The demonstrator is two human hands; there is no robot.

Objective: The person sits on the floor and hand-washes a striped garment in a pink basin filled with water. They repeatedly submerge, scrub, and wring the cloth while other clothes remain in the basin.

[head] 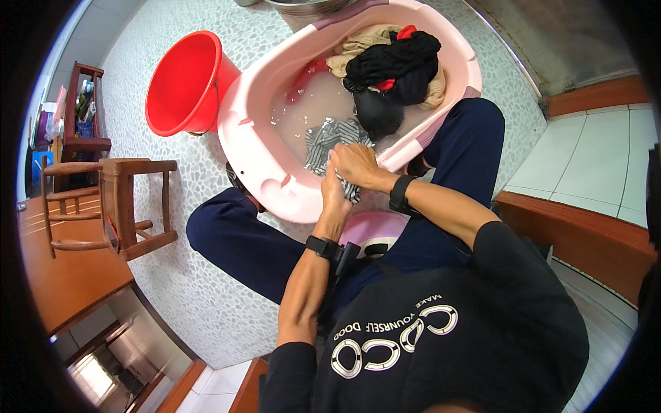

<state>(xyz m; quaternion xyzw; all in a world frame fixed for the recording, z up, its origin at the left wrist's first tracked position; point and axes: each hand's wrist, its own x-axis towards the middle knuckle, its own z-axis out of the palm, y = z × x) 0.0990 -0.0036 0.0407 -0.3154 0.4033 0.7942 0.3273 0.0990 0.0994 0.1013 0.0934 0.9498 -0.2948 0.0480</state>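
Both hands meet over the near side of a pink plastic tub [263, 180], gripping a wet black-and-white striped cloth [330, 137]. My left hand [334, 195] holds it near the rim, where a striped end hangs below the fingers. Pressed against it, my right hand [359, 164] grasps the bunched fabric. The rest of the striped cloth trails into cloudy water [310, 116]. Beyond it, a black garment [392, 62] with red parts lies heaped on beige cloth [369, 40]. A red cloth [309, 77] is partly submerged at the tub's far left.
A red plastic bucket [181, 88] stands left of the tub, with a wooden chair [137, 206] nearer me. Past the tub's far end sits a metal basin [310, 8]. My knees flank the tub; a white-tiled ledge [583, 155] with a brown edge runs along the right.
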